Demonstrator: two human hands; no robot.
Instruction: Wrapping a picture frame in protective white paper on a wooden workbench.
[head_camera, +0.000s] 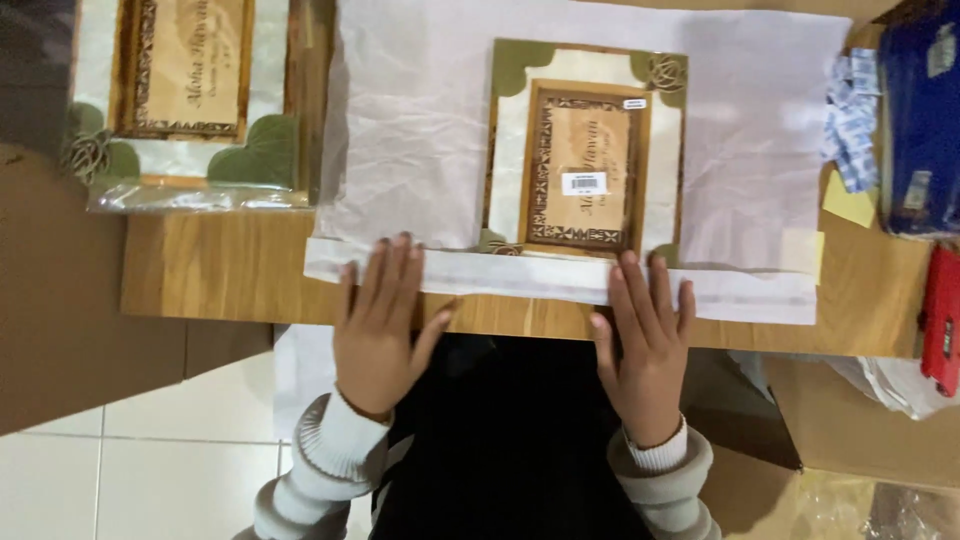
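I'm looking down on what reads as a packing spot in a small gift shop or craft business. A wooden table (220, 270) carries white wrapping paper (410, 130) under a decorated frame (585, 150) with a barcode sticker. A second frame (185, 85) sits in clear wrap. Cardboard boxes (860, 420) stand on white floor tiles (150, 470).

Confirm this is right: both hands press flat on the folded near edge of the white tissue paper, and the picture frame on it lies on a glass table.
Not quite: the head view shows a wooden table, not glass. The rest holds: the left hand and right hand press flat on the folded near edge of the white tissue paper, and the picture frame lies on it.
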